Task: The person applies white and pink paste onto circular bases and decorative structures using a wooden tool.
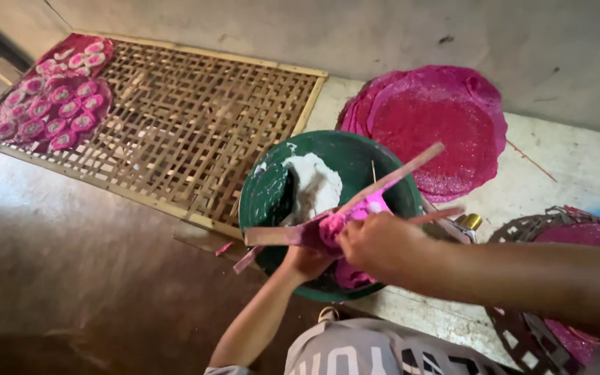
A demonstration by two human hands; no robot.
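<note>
My right hand (376, 243) grips pink paste (342, 222) and sticks (383, 184) over the green bowl (265, 201); my left hand (307, 262) holds the bowl's near rim.

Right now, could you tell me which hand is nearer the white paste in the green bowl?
Left. The left hand grips the bowl's near rim below the white paste; the right hand works farther right.

Grey garment, white block lettering
</note>
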